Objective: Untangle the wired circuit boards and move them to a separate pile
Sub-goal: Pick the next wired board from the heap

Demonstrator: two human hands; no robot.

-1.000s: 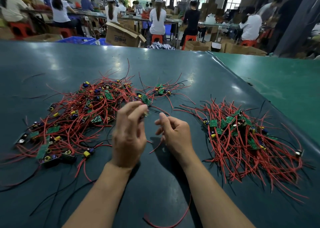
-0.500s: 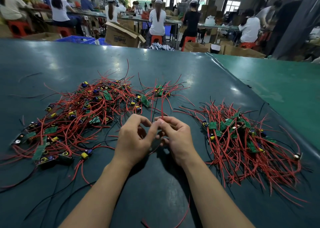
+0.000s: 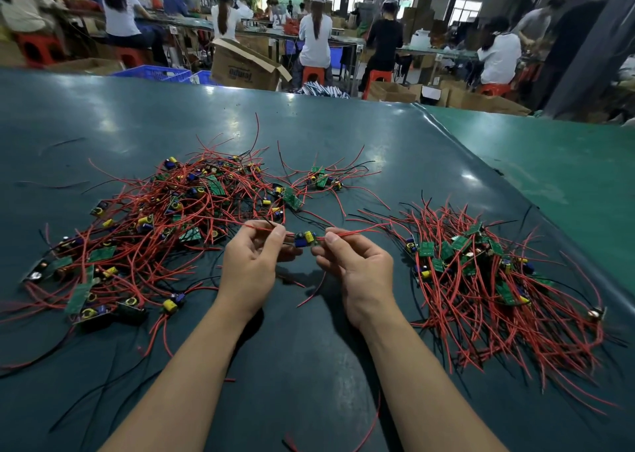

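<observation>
The circuit board (image 3: 305, 239) hung between 2 hands above the table (image 3: 343, 142); left hand (image 3: 252, 266) and right hand (image 3: 357, 266) pinched its red wires; light, floppy leads; best gripped near the board.

My dark green table (image 3: 343, 135) carries a tangled pile (image 3: 154, 225) at nine o'clock, a sorted pile (image 3: 488, 280) at three, and a small cluster (image 3: 321, 178) at twelve.

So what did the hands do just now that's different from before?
The left hand and right hand drew apart, stretching one circuit board out between them by its red wires, clear of the tangle. The tangled pile and sorted pile stayed put.
</observation>
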